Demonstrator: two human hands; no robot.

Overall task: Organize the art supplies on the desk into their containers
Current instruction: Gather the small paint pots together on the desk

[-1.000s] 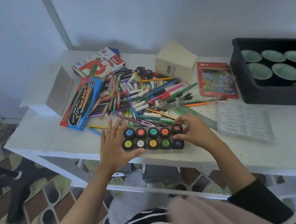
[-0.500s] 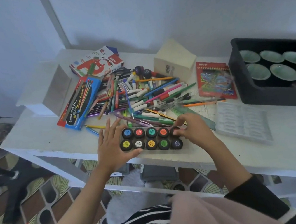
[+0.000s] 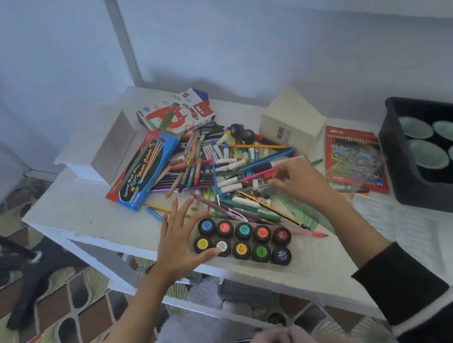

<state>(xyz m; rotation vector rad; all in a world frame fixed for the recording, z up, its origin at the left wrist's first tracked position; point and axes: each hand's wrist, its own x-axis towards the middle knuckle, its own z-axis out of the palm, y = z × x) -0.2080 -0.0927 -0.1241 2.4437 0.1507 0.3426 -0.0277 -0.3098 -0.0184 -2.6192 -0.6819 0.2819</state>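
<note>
We rested our spread, relaxed left hand (image 3: 179, 244) against the clear tray of round black paint pots (image 3: 301, 248), our right hand (image 3: 304, 182) curled over the coloured pens (image 3: 228, 171) behind it (grip unclear).

You are looking over a white desk (image 3: 76, 207). The black paint pots (image 3: 243, 230) are showing lids in blue, red, teal, orange and brown along the far row, and yellow, white, amber, green and dark purple along the near row. The heap of pens (image 3: 234, 170) is mixing pink, green, blue, orange, purple and white. The pencil box (image 3: 145, 172) is showing blue with a red edge and yellow lettering on black. The oil pastels box (image 3: 177, 113) is showing a red figure on white. The booklet (image 3: 353, 157) is glowing red round a many-coloured picture. The black tray (image 3: 403, 173) is holding pale green bowls (image 3: 427, 153). The floor (image 3: 8, 339) is running in brown tiles and olive fan shapes. You are wearing a black sleeve (image 3: 417, 295) with white stripes.
</note>
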